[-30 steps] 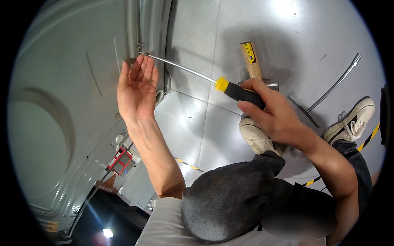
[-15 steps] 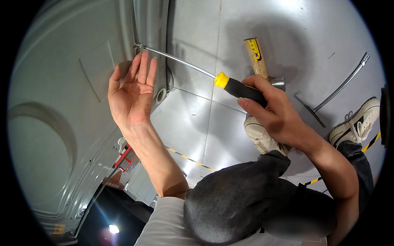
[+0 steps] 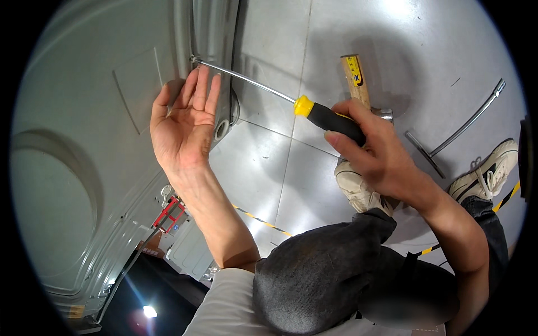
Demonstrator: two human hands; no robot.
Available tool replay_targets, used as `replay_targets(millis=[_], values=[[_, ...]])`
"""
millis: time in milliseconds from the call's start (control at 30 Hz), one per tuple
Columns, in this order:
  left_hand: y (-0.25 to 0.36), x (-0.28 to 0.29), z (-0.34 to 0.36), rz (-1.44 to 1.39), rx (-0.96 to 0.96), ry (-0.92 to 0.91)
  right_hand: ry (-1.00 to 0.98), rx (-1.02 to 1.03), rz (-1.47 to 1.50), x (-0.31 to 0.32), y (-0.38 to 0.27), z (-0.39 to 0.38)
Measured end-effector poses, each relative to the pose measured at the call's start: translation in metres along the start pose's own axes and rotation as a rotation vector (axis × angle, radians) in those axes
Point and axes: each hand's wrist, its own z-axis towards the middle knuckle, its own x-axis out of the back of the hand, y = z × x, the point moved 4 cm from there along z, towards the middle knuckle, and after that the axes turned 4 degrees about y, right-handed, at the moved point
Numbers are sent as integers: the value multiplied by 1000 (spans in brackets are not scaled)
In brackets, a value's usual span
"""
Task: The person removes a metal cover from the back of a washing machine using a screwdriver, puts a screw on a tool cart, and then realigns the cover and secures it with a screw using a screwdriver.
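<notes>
My right hand (image 3: 381, 154) grips the black and yellow handle of a long screwdriver (image 3: 325, 119). Its thin metal shaft runs up to the left, and the tip meets a small fitting (image 3: 194, 59) at the inner edge of a grey-green metal panel (image 3: 134, 50). My left hand (image 3: 188, 126) is palm up with its fingers stretched out, just below the screwdriver's tip. The fingertips lie close to the shaft end; whether they touch it I cannot tell.
A wooden-handled hammer (image 3: 354, 78) is on the grey tiled floor (image 3: 269, 168) beyond my right hand. Further right lies a T-shaped metal wrench (image 3: 468, 120) near my shoe (image 3: 487, 171). Yellow-black tape (image 3: 263, 221) crosses the floor. A red metal frame (image 3: 168, 214) shows lower left.
The view has shifted slightly, so the panel and floor tools sit a little further right. Both hands keep nearly the same pose, and the screwdriver's tip stays at the fitting.
</notes>
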Motion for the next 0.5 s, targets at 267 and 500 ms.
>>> replay_targets(millis=[267, 500], values=[[-1, -1, -1, -8, 12, 32, 322, 387, -328, 2, -17, -9], [-2, 0, -1, 24, 18, 13, 42, -486, 636, 2, -11, 1]])
